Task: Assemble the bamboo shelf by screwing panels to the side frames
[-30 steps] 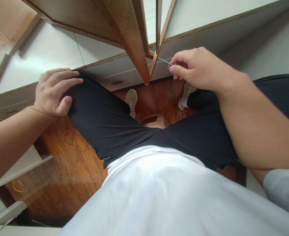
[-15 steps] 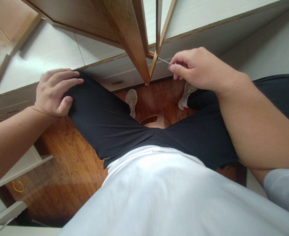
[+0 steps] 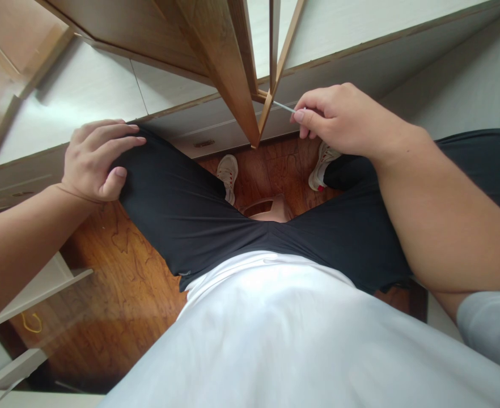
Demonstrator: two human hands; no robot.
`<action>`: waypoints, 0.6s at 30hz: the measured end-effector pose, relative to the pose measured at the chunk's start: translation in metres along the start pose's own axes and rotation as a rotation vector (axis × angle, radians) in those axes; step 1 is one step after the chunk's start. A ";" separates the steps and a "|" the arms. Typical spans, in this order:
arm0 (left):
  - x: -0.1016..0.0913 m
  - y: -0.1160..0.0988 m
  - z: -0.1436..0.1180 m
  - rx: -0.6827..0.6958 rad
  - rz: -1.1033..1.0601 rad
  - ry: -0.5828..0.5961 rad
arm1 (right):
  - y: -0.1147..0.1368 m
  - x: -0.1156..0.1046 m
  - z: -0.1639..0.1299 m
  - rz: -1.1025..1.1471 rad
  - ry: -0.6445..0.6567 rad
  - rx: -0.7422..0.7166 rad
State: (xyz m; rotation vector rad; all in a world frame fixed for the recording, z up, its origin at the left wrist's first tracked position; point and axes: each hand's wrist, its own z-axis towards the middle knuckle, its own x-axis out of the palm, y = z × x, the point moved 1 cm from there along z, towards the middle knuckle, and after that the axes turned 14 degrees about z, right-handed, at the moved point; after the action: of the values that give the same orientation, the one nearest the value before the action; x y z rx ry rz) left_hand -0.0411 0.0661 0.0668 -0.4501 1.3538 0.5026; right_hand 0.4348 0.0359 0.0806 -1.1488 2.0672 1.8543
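Wooden frame (image 3: 218,68) blocking centre, counter (image 3: 360,28) ahead; gap between thighs (image 3: 169,192)

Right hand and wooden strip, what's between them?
A thin rod, pinched in the right hand and reaching the edge of the wooden strip, as the head view shows.

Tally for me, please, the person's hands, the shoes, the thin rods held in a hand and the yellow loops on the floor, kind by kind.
Hands: 2, the left hand and the right hand
Shoes: 2, the left shoe and the right shoe
Thin rod: 1
Yellow loop: 1
Total: 6
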 end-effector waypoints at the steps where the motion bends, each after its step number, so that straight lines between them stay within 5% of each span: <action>1: 0.000 0.000 0.000 -0.001 0.002 0.002 | 0.000 0.000 0.000 0.007 0.000 0.002; 18: 0.001 0.001 -0.002 -0.037 0.017 0.032 | -0.001 0.000 0.001 0.089 -0.013 0.025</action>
State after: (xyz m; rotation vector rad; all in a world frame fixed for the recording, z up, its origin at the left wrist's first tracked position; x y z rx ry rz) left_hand -0.0429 0.0656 0.0659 -0.4792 1.3814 0.5368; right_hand 0.4352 0.0367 0.0793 -1.0523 2.1611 1.8635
